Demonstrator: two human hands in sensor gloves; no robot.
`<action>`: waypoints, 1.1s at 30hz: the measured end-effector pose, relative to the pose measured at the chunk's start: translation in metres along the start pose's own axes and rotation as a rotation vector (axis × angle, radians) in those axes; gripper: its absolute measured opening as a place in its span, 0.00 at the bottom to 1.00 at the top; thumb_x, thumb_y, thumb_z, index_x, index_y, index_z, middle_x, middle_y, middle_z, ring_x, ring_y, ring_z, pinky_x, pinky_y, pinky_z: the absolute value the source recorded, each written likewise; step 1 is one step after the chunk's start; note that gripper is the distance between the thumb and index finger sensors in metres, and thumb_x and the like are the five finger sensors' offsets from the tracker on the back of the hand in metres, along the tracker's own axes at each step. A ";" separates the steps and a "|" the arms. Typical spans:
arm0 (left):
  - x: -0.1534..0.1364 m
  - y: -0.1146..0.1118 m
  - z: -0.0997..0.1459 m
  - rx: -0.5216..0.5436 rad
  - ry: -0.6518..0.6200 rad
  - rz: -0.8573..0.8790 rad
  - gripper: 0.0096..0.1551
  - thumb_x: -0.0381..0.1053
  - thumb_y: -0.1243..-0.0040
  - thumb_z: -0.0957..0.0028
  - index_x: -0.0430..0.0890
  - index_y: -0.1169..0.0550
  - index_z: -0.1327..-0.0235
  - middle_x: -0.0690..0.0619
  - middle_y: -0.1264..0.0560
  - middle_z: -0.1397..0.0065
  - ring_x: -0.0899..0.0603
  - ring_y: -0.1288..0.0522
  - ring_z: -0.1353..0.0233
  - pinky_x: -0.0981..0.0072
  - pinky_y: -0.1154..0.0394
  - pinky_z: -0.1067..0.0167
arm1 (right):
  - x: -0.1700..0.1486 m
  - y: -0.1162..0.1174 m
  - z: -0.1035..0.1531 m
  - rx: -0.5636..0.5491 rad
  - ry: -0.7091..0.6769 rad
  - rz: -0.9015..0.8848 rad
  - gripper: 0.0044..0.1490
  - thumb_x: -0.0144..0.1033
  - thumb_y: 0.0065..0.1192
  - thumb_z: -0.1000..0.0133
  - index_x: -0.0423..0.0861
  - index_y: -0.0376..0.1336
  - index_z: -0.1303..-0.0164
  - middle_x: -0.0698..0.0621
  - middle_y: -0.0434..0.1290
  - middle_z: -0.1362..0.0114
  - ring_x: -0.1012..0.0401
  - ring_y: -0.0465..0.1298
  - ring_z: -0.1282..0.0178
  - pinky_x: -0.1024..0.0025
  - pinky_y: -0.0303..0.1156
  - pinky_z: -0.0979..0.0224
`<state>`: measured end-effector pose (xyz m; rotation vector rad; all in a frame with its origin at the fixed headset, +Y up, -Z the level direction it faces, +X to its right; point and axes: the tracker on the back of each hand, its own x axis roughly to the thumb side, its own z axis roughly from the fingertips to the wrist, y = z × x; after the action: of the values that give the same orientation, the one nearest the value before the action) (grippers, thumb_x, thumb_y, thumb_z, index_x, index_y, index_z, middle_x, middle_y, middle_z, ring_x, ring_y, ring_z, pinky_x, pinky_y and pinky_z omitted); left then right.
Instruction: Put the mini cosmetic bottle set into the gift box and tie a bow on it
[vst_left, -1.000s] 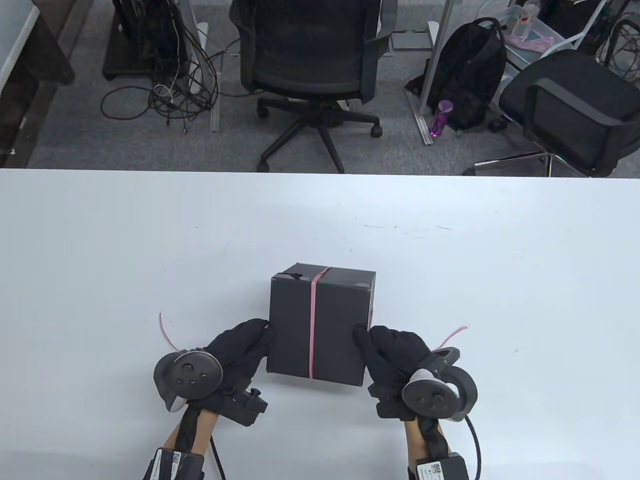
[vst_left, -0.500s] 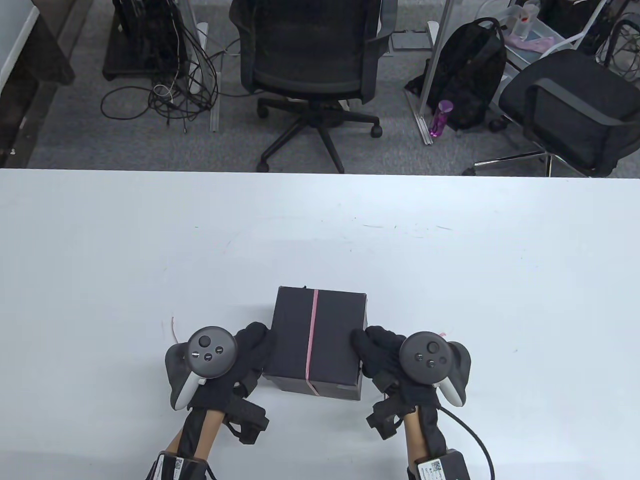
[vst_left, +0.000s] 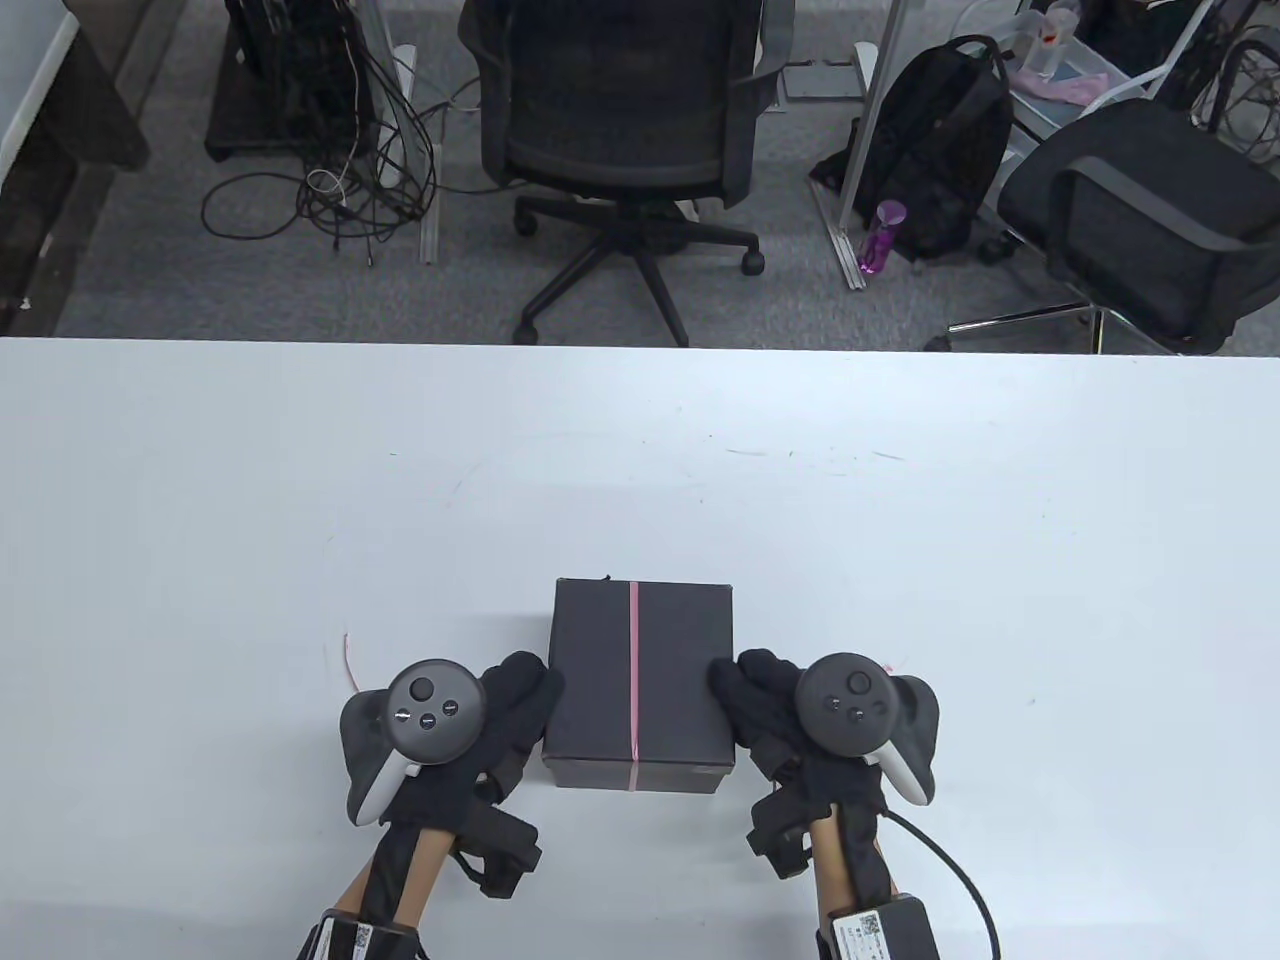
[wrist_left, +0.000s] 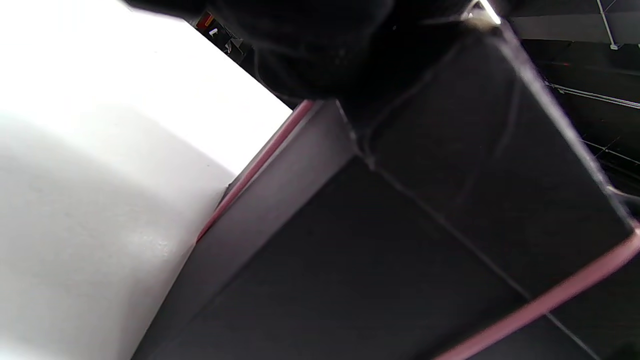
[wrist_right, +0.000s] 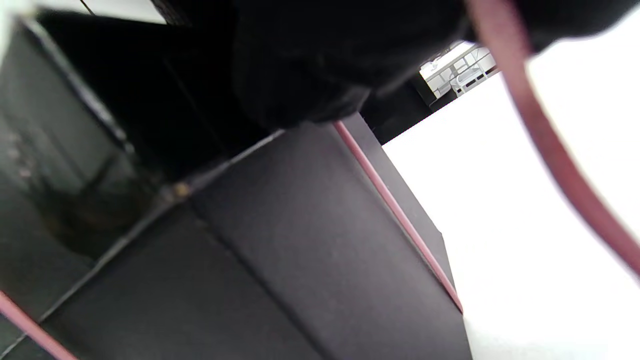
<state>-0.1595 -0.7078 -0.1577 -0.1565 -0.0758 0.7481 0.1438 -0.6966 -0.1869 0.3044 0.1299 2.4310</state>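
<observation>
Black gift box (vst_left: 640, 680) sits closed at lower centre of the white table (vst_left: 200, 480), pink ribbon (vst_left: 634, 680) wrapped over it. My left hand (vst_left: 505, 715) and right hand (vst_left: 765, 710) clasp its sides. No bow yet; I judge tying remains.

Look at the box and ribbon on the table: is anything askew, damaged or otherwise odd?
Nothing stands out. The box sits closed and square on the table, the ribbon running straight over its lid. The left hand and right hand hold its sides. No bow is tied yet.
</observation>
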 end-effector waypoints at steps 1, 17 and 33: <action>0.000 0.001 -0.001 -0.011 0.002 -0.001 0.27 0.60 0.51 0.34 0.40 0.20 0.42 0.49 0.18 0.54 0.55 0.20 0.71 0.66 0.18 0.70 | 0.000 0.000 0.000 0.001 0.001 0.001 0.32 0.44 0.50 0.32 0.27 0.72 0.54 0.41 0.79 0.68 0.61 0.78 0.77 0.64 0.79 0.69; -0.028 0.039 -0.003 -0.170 -0.200 0.886 0.29 0.48 0.46 0.34 0.46 0.31 0.20 0.45 0.22 0.37 0.49 0.16 0.54 0.55 0.17 0.50 | -0.025 -0.031 0.008 0.033 -0.262 -1.118 0.32 0.30 0.54 0.33 0.28 0.59 0.22 0.29 0.71 0.31 0.40 0.77 0.39 0.40 0.74 0.39; -0.087 0.028 -0.014 0.218 0.194 -0.113 0.25 0.45 0.48 0.36 0.48 0.28 0.24 0.47 0.23 0.35 0.47 0.17 0.50 0.52 0.19 0.47 | -0.066 -0.030 0.005 -0.087 0.102 -0.006 0.28 0.29 0.53 0.35 0.30 0.65 0.27 0.31 0.74 0.32 0.37 0.76 0.39 0.35 0.72 0.38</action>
<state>-0.2402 -0.7487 -0.1768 -0.0159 0.1801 0.6207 0.2125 -0.7157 -0.1992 0.1414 0.0694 2.4388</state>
